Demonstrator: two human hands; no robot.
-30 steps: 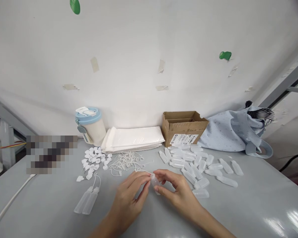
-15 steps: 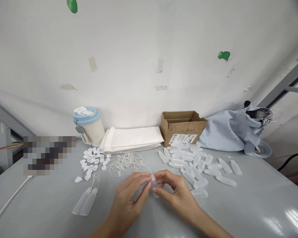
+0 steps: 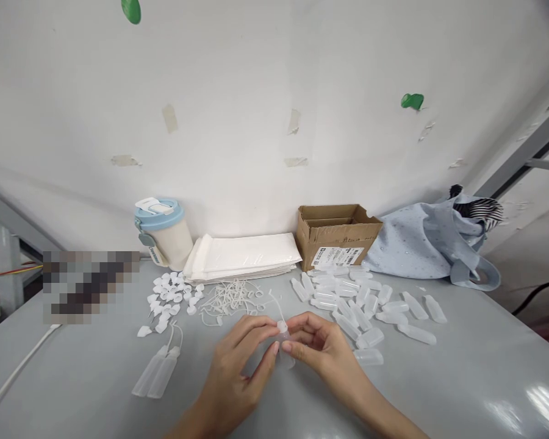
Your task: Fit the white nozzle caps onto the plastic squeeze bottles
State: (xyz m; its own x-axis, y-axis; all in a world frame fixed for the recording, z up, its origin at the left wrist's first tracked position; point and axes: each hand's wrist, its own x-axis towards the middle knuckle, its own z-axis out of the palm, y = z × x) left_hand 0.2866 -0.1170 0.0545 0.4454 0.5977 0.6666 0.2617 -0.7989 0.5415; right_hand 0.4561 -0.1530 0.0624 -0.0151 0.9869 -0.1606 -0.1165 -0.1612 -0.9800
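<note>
Between my two hands stands a small translucent plastic squeeze bottle (image 3: 285, 353), with a thin white strap (image 3: 277, 305) rising from its neck. My left hand (image 3: 238, 363) pinches it near the neck from the left. From the right, the fingers and thumb of my right hand (image 3: 320, 347) close round the same bottle. Just beyond my left hand lies a tangle of thin white straps (image 3: 233, 297). White nozzle caps (image 3: 169, 296) are heaped to the left of them. Two bottles with straps fitted (image 3: 158, 372) lie side by side at the left. Several loose bottles (image 3: 348, 299) are spread to the right.
Along the wall stand a cream tumbler with a blue lid (image 3: 167, 238), a stack of white envelopes (image 3: 247, 253), an open cardboard box (image 3: 338, 238) and a light blue cloth bag (image 3: 416, 244). A white cable (image 3: 21, 375) runs along the grey table's left side.
The strap on the held bottle now stands more upright. My fingers have shifted slightly around the bottle's neck, and both hands keep their hold.
</note>
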